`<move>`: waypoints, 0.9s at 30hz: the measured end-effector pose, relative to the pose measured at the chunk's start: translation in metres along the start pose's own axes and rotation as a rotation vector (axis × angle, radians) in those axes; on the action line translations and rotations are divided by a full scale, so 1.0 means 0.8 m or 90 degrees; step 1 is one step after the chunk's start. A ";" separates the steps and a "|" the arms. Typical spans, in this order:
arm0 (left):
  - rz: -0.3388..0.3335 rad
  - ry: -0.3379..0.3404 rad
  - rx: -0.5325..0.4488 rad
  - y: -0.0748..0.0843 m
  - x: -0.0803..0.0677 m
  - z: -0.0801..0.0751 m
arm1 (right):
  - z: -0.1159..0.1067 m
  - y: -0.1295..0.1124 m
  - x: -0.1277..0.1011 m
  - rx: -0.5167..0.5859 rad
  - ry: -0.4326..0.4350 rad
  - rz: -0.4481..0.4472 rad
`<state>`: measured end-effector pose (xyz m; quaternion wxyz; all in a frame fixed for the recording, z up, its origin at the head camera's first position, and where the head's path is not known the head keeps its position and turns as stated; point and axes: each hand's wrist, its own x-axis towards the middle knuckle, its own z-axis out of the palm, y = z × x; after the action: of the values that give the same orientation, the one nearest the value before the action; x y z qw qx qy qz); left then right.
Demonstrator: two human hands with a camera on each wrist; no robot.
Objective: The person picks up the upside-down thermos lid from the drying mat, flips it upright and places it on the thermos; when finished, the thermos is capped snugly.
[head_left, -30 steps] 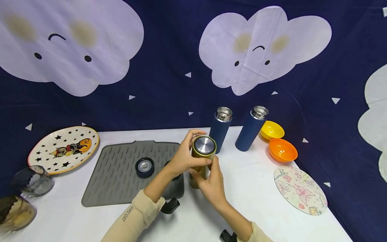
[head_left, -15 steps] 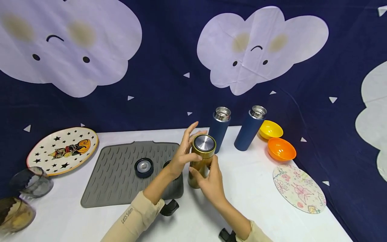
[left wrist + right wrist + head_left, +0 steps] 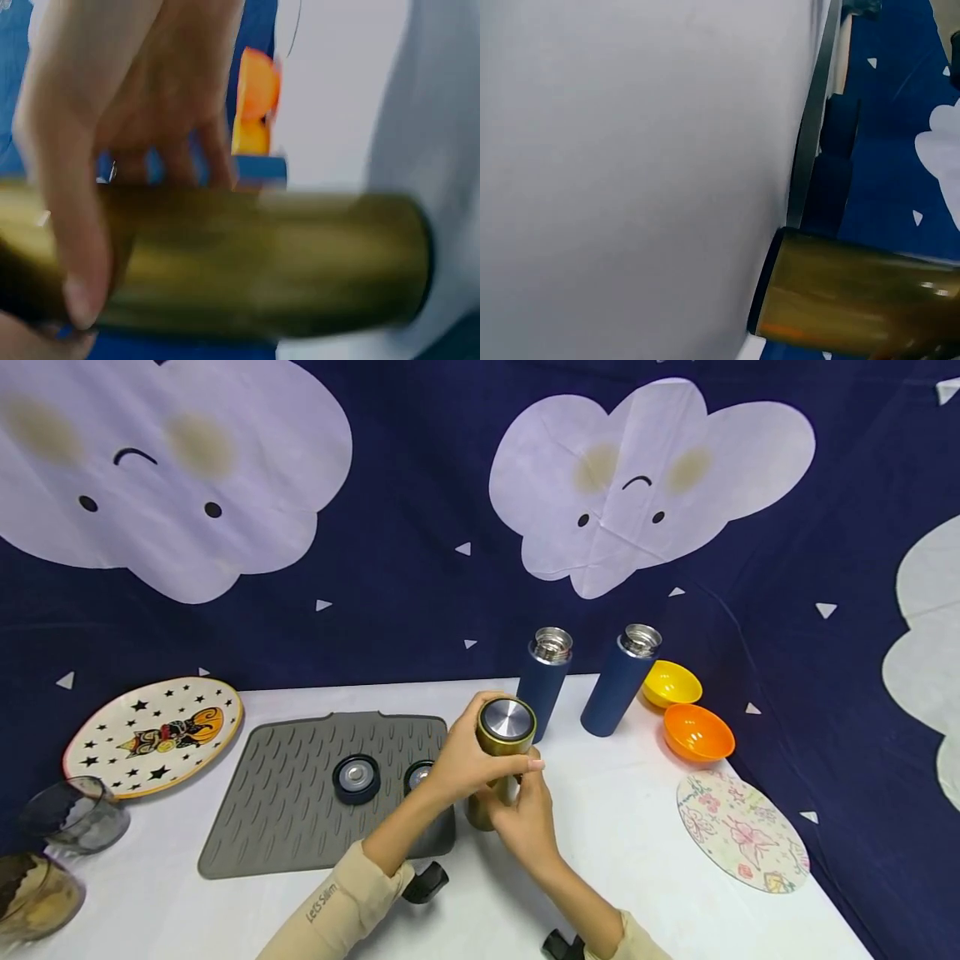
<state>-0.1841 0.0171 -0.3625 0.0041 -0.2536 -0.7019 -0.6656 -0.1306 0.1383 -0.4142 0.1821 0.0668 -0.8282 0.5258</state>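
Observation:
A gold thermos bottle [image 3: 480,815] stands upright on the white table, its cap [image 3: 507,720] topped with a silver disc. My left hand [image 3: 467,762] grips the cap, with the thumb across the near side. Lower down, my right hand [image 3: 525,823] holds the bottle's body. In the left wrist view, the left hand [image 3: 150,105] reaches over the blurred gold thermos bottle [image 3: 285,262]. The right wrist view catches the thermos bottle's lower end [image 3: 855,296], but the right hand cannot be made out there. Most fingertips behind the bottle are hidden.
Two blue bottles [image 3: 542,691] [image 3: 617,693] stand uncapped behind. Dark round lids [image 3: 356,778] [image 3: 418,773] lie on a grey mat [image 3: 277,793]. Yellow [image 3: 672,683] and orange bowls [image 3: 697,732] and a round floral board [image 3: 742,831] are rightward; a plate [image 3: 180,764] and glasses [image 3: 97,835] leftward.
Half a second ago my left fingers were spread off the cap; now they wrap round it again. My right hand has stayed on the body, and the bottle has kept its place.

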 end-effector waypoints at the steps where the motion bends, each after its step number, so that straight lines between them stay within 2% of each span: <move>1: 0.009 0.013 0.014 0.000 0.000 0.002 | -0.001 0.000 0.000 -0.007 0.001 -0.011; 3: 0.024 0.022 0.032 -0.002 0.002 0.003 | -0.002 0.001 0.001 -0.021 0.000 -0.034; 7: 0.023 -0.048 -0.002 -0.006 0.008 -0.009 | -0.008 0.002 0.005 -0.037 -0.018 -0.063; 10: 0.008 -0.084 -0.024 -0.006 0.010 -0.016 | -0.009 0.001 0.007 -0.028 -0.037 -0.055; 13: -0.016 -0.093 -0.027 -0.003 0.007 -0.023 | -0.008 0.001 0.011 0.004 -0.055 -0.033; 16: -0.025 -0.051 -0.009 0.002 -0.005 -0.041 | -0.003 -0.001 0.024 0.027 -0.056 -0.007; 20: -0.035 0.063 0.025 0.003 -0.040 -0.082 | 0.012 -0.003 0.062 0.028 -0.025 0.017; 23: -0.083 0.133 0.054 -0.002 -0.075 -0.113 | 0.026 -0.001 0.098 0.011 0.011 0.018; 27: -0.166 0.194 0.100 -0.012 -0.114 -0.143 | 0.045 0.004 0.136 -0.034 0.061 0.016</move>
<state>-0.1463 -0.1219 -0.3899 0.0435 -0.0560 -0.7697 -0.6344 -0.2406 0.1167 -0.3901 0.2167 0.0264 -0.8331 0.5083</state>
